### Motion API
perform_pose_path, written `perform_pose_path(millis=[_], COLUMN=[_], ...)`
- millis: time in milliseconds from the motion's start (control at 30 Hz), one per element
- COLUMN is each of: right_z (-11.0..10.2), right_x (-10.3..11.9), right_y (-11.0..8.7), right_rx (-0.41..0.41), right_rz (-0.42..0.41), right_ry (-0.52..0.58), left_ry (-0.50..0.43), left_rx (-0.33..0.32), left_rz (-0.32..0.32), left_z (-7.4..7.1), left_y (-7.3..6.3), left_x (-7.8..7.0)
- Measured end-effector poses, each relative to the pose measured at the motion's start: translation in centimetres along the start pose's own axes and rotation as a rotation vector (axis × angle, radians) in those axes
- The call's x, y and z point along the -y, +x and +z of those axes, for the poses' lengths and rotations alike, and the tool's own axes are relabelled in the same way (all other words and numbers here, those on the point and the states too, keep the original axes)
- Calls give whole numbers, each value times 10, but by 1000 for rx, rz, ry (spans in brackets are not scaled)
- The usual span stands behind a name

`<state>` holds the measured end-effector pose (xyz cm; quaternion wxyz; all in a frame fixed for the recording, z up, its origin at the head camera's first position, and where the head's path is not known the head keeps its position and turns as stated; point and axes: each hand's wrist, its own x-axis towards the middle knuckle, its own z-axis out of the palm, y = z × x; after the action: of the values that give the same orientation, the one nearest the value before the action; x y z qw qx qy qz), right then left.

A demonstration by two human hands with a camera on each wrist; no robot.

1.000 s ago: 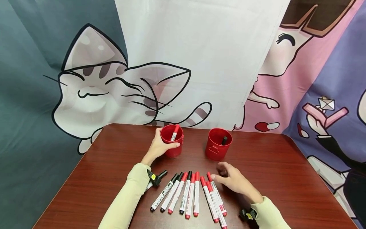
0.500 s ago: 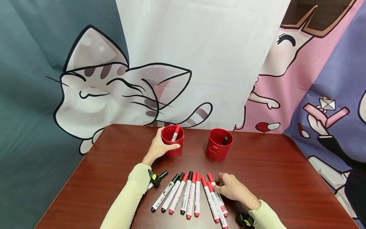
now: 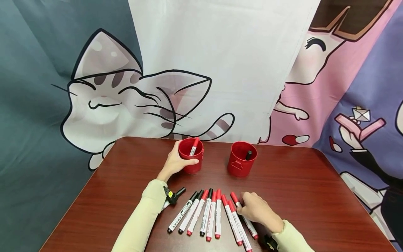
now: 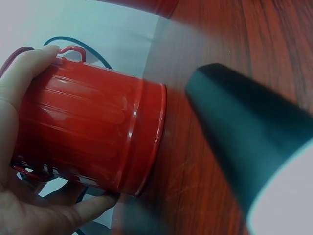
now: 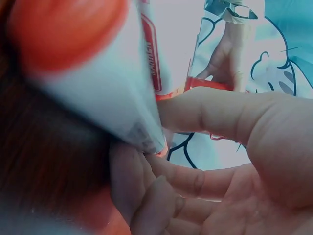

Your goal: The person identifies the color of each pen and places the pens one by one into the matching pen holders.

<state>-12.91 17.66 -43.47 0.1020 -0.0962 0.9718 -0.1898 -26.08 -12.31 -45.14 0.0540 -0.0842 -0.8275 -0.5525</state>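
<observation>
My left hand [image 3: 175,163] grips a small red bucket [image 3: 192,166] at the back of the table, thumb across its front and fingers round its far side. A red-capped marker [image 3: 194,147] leans inside that bucket. In the left wrist view the bucket [image 4: 93,122] appears sideways. My right hand [image 3: 257,210] pinches the rightmost red-capped marker [image 3: 251,228] in the row, thumb and fingers about its upper barrel. The right wrist view shows this marker [image 5: 102,73] close up between thumb and fingers. Beside it lie two more red-capped markers, one being this marker [image 3: 232,220].
A second red bucket [image 3: 238,168] with a black-capped marker [image 3: 248,155] inside stands right of the first. Several red- and black-capped markers, such as this marker [image 3: 206,217], lie in a row at the front. Another black marker [image 3: 181,191] lies partly under the left wrist.
My right hand has come down and now pinches the rightmost marker, whose lower end has swung to the right. My left hand keeps its grip on the bucket.
</observation>
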Motion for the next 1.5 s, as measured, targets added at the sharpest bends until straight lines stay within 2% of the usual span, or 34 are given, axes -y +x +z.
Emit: perform_pose_path(millis=[133,300,700,933,1000,1167,1267,1367,1500], right_z=[-1,-3,-14,-20,-26,-40,-38,-32,-24], right_x=[0,0,-3,-7,-1,17,16,12,3], right_y=[0,0,0,-1,-6,-19,-17,-13,-6], right_rx=[-10,-23,-141,-312,-368,-477,-518,-551,-569], right_rz=[13,-7,-196,-321,-361,-469,-522,-549,-544], right_ry=[4,77,312,528,572,581,588,609,650], left_ry=[7,6,-14,-15,-4,-5,-8,-10,-9], left_rx=[-7,-7,20,20,12,-2,-5,-5,-4], left_rz=[-28,-25,-14,-18,-13,-3,0,-3,-5], left_z=[0,0,0,-1,-1,1,1,1,1], left_y=[0,-1,-3,-2,-1,-1,-1,-2,-2], left_x=[0,0,0,2,3,4,5,5,5])
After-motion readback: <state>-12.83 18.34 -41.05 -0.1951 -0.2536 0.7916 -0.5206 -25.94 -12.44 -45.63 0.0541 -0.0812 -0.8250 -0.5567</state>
